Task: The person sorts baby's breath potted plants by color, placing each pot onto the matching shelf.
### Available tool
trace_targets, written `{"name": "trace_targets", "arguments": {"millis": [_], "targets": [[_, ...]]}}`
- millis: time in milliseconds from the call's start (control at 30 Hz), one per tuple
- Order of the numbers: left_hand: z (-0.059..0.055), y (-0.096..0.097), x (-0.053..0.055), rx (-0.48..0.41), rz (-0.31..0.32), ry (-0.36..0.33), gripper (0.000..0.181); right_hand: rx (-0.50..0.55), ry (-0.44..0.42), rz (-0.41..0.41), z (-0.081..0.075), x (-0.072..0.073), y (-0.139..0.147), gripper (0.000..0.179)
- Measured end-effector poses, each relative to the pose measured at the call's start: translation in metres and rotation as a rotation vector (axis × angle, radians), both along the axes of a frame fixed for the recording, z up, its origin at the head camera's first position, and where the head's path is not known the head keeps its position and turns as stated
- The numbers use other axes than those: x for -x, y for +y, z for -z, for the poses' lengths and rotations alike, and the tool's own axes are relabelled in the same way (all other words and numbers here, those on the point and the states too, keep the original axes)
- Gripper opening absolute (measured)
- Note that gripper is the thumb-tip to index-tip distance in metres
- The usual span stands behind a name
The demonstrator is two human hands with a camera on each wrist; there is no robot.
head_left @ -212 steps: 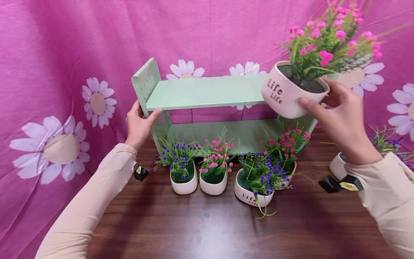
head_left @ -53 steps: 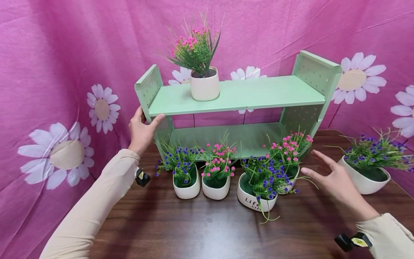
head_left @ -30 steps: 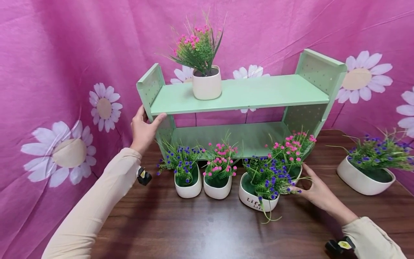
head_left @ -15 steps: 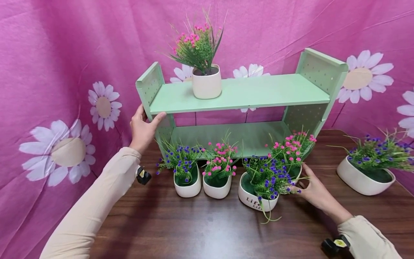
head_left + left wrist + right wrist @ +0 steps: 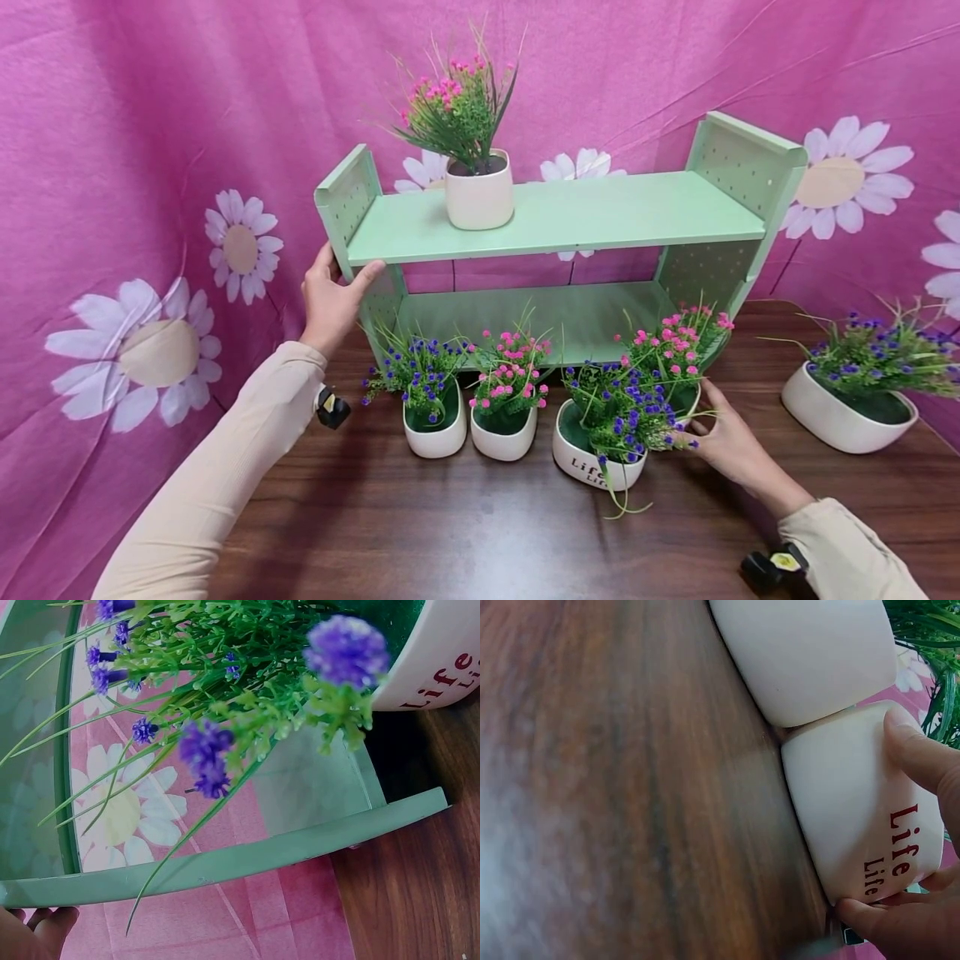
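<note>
My left hand grips the left side panel of a pale green two-tier shelf, thumb at the front. In the left wrist view only a few fingertips show at the panel's edge. At the shelf's right front, my right hand holds a white flowerpot with pink flowers, partly hidden behind a pot of blue flowers. The right wrist view shows thumb and fingers spread across this "Life" pot, standing on the table against another white pot. One pot with pink flowers stands upright on the top tier.
Two more white pots stand before the shelf, one with blue flowers, one with pink. Another blue-flowered pot is at the right on the brown wooden table. A pink daisy-print cloth hangs behind.
The pink-flowered pot my right hand carried earlier now stands on the top tier. That hand has moved down to the right-hand pink-flowered pot and taken hold. My left hand keeps its grip.
</note>
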State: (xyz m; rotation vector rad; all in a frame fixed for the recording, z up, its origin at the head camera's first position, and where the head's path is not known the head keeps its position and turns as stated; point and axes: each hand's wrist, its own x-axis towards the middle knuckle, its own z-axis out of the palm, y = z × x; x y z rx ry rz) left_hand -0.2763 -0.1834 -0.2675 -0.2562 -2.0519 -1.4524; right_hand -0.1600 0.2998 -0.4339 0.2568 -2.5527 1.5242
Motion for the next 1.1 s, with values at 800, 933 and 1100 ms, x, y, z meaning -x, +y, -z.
{"name": "trace_targets", "arguments": {"millis": [800, 933, 1100], "targets": [[0.003, -0.003, 0.003, -0.007, 0.010, 0.010, 0.061, -0.053, -0.064, 0.079, -0.017, -0.024, 0.022, 0.101], [-0.008, 0.004, -0.011, -0.006, 0.011, -0.001, 0.060, -0.061, -0.055, 0.093, -0.019, -0.026, 0.025, 0.101], [-0.016, 0.010, -0.021, 0.003, 0.004, -0.010, 0.059, -0.055, -0.071, 0.103, -0.025, -0.030, 0.029, 0.101]]}}
